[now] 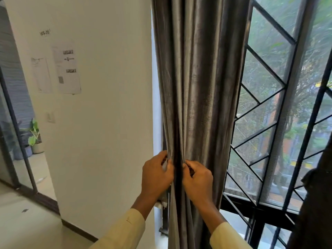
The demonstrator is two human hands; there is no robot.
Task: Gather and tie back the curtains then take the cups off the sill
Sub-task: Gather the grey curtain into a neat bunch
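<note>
- Two printed sheets (pixel 67 69) hang on a white wall (pixel 107 132) at ten o'clock.
- A potted plant (pixel 35 139) stands at nine o'clock, beyond a dark door frame (pixel 16 123).
- A black diagonal window grille (pixel 260 97) at three o'clock, trees (pixel 305 105) behind.

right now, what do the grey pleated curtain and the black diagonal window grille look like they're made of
Grey pleated curtain: woven fabric, possibly a satin or velvet-like synthetic. It hangs in soft folds with a streaky, slightly shiny sheen.
Black diagonal window grille: most likely painted metal with a matte finish, going by its thin, straight, rigid bars and crisp joints.
</note>
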